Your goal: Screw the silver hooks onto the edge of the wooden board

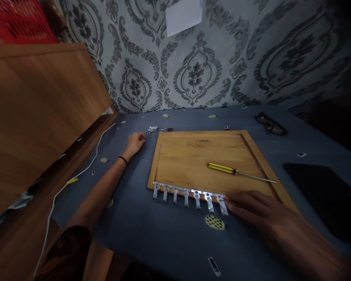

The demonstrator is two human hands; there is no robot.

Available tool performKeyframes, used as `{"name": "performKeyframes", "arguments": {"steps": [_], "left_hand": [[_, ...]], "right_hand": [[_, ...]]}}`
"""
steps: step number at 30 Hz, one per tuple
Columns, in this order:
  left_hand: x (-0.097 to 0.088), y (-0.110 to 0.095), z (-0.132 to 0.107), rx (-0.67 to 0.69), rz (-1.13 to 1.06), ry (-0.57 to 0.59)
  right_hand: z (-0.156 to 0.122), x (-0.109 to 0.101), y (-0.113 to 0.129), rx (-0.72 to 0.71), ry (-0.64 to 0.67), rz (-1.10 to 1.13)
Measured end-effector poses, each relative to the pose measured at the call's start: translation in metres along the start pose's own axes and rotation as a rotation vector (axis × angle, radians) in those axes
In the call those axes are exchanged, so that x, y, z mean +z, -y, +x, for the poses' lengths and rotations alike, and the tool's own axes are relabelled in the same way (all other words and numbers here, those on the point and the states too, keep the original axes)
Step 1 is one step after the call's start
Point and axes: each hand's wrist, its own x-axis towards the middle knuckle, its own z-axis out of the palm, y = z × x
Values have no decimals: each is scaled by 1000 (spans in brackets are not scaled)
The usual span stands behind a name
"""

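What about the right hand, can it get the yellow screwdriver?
Probably yes. The yellow screwdriver lies uncovered on the wooden board, just beyond the right hand, and nothing seems to stand between them.

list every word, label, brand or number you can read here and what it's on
No readable text anywhere.
Yellow tag on the cable: too blurred to read.
Screwdriver, metal clips: any lettering too small to read.
Paper on the wall: no writing visible.

Shiny metal pieces [186, 198], smooth wooden board [190, 158].
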Motion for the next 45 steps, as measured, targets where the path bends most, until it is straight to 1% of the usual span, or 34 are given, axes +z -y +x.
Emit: {"name": "performKeyframes", "arguments": {"steps": [4, 7, 10, 14, 16, 18, 19, 21, 22, 24, 25, 27, 29, 31, 33, 35, 38, 41, 45], "left_hand": [[1, 0, -8, -9, -28, -15], [1, 0, -14, -2, -52, -20], [0, 2, -19, 5, -82, -31], [-6, 4, -24, 2, -147, -57], [-12, 2, -26, 1, -202, -80], [-18, -5, -29, 10, -275, -114], [-21, -11, -31, 24, -319, -133], [-25, -30, -38, 70, -409, -146], [-25, -43, -44, 100, -454, -137], [-21, -77, -61, 168, -528, -81], [-17, -96, -72, 214, -579, -34], [-7, -134, -97, 351, -747, 142], [3, -166, -120, 438, -767, 298], [11, -188, -136, 482, -746, 403], [17, -200, -143, 486, -710, 475], [21, -204, -143, 503, -674, 511], [26, -206, -140, 543, -637, 538], [29, -205, -140, 550, -600, 563], [31, -203, -140, 569, -547, 554]], "right_hand": [[9, -20, 0, -119, 84, 57], [14, -28, 8, -108, 35, 53], [15, -28, 12, -132, 1, 46], [12, -23, 7, -160, -14, 16], [10, -19, 4, -181, -63, -8], [8, -16, 4, -201, -115, -18], [7, -15, 4, -180, -112, -20], [7, -14, 8, -209, -87, -21], [7, -14, 10, -198, -88, -37], [9, -15, 14, -174, -107, -68], [9, -16, 16, -162, -124, -79], [11, -17, 19, -156, -135, -90], [11, -17, 21, -167, -134, -113], [11, -16, 22, -159, -134, -141], [11, -16, 22, -144, -146, -169], [11, -15, 22, -158, -154, -195], [12, -16, 21, -185, -159, -226], [12, -16, 20, -193, -150, -237], [12, -15, 20, -185, -130, -219]]}}
